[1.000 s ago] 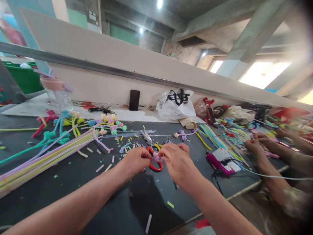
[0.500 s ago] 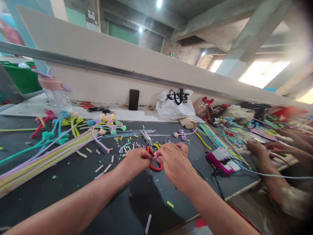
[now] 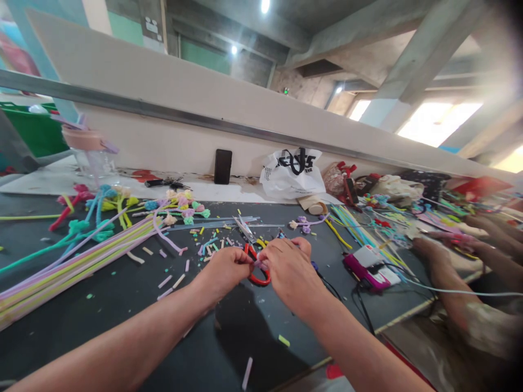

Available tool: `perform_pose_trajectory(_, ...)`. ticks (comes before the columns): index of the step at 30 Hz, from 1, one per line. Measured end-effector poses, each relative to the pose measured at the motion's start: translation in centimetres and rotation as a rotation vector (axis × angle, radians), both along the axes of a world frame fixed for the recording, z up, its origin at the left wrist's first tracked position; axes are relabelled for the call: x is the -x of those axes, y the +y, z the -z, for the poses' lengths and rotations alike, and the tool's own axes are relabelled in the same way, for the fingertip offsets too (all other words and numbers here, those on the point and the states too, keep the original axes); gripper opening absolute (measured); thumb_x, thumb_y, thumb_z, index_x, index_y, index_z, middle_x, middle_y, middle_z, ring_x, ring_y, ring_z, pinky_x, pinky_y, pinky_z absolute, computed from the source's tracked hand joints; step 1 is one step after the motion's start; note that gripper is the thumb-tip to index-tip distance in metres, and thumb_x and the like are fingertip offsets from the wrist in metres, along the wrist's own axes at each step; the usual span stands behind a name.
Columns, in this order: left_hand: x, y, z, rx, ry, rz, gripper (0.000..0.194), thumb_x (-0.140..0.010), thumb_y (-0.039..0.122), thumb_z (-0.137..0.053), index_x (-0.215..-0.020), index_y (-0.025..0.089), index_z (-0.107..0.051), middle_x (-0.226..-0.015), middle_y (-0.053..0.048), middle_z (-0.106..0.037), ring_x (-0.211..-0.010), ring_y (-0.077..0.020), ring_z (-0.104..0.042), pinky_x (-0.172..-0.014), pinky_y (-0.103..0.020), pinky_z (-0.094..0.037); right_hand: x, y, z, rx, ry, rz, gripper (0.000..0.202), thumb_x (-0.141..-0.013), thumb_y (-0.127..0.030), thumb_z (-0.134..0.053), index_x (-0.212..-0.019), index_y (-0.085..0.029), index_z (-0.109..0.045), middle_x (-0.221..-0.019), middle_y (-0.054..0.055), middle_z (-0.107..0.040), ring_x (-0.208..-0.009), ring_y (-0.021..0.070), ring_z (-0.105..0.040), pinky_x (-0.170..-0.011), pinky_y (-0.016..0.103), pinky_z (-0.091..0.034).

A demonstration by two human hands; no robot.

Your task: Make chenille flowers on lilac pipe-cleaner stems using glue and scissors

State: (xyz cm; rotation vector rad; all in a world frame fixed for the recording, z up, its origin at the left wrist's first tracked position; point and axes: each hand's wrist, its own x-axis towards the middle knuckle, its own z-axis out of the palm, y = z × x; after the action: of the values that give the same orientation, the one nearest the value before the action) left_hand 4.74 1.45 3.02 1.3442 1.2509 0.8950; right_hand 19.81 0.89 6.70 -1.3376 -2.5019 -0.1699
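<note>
My left hand (image 3: 229, 267) is closed, its thumb and forefinger pinching a small lilac pipe-cleaner piece (image 3: 257, 264). My right hand (image 3: 288, 269) meets it from the other side with bent fingers on the same piece. Most of the piece is hidden by the fingers. Directly beneath lie scissors (image 3: 261, 280) with red handles, blades partly open and pointing away. Cut bits of pipe cleaner (image 3: 210, 247) are scattered around the blades. Beside my right hand a dark blue object with a black cord (image 3: 332, 288) shows partly; I cannot make out what it is.
Long pipe cleaners (image 3: 81, 258) lie left, near finished pipe-cleaner flowers (image 3: 186, 207). A phone (image 3: 223, 166) leans on the partition beside a white bag (image 3: 291, 177). A magenta box (image 3: 363, 275) with cords lies right. A co-worker's hands (image 3: 433, 253) are at far right.
My hands stay together over the scissors with barely any movement. At far right the co-worker's hands have shifted slightly.
</note>
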Motion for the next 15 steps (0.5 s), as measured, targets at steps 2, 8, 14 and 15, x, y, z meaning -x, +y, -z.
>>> perform_pose_trajectory(2, 0.03, -0.07, -0.02, 0.021, -0.028, 0.012, 0.01, -0.061, 0.024, -0.056, -0.057, 0.015, -0.059, -0.045, 0.006, -0.044, -0.045, -0.0074, -0.034, -0.045, -0.02, -0.024, -0.05, 0.0, -0.02, -0.007, -0.006, 0.005, 0.019, -0.078, -0.005, -0.047, -0.081, -0.019, -0.061, -0.08, 0.003, -0.059, -0.083, 0.0178, -0.051, -0.083, 0.033, -0.024)
perform_pose_trajectory(8, -0.03, -0.12, 0.11, 0.038, -0.094, -0.003, 0.017, -0.06, 0.031, -0.064, -0.056, 0.015, -0.057, -0.044, 0.007, -0.041, -0.045, -0.0065, -0.03, -0.045, -0.02, -0.02, -0.03, 0.03, -0.04, -0.014, 0.001, 0.029, 0.017, -0.077, -0.007, -0.048, -0.08, -0.019, -0.06, -0.08, 0.002, -0.059, -0.083, 0.0178, -0.051, -0.083, 0.034, -0.023)
perform_pose_trajectory(14, -0.18, 0.04, 0.45, -0.016, -0.102, -0.039, 0.022, -0.059, 0.035, -0.065, -0.056, 0.014, -0.058, -0.046, 0.006, -0.043, -0.047, -0.0067, -0.031, -0.046, -0.02, -0.021, 0.08, -0.04, 0.01, -0.003, 0.009, 0.066, 0.017, -0.076, -0.006, -0.049, -0.077, -0.018, -0.06, -0.078, 0.002, -0.059, -0.082, 0.0174, -0.052, -0.082, 0.033, -0.025)
perform_pose_trajectory(15, -0.18, 0.07, 0.57, -0.031, -0.103, -0.041, 0.021, -0.06, 0.034, -0.064, -0.056, 0.014, -0.058, -0.047, 0.006, -0.044, -0.047, -0.0068, -0.032, -0.046, -0.02, -0.022, 0.07, -0.04, 0.01, -0.002, 0.013, 0.067, 0.016, -0.076, -0.006, -0.049, -0.078, -0.018, -0.06, -0.079, 0.002, -0.059, -0.082, 0.0174, -0.052, -0.082, 0.033, -0.025)
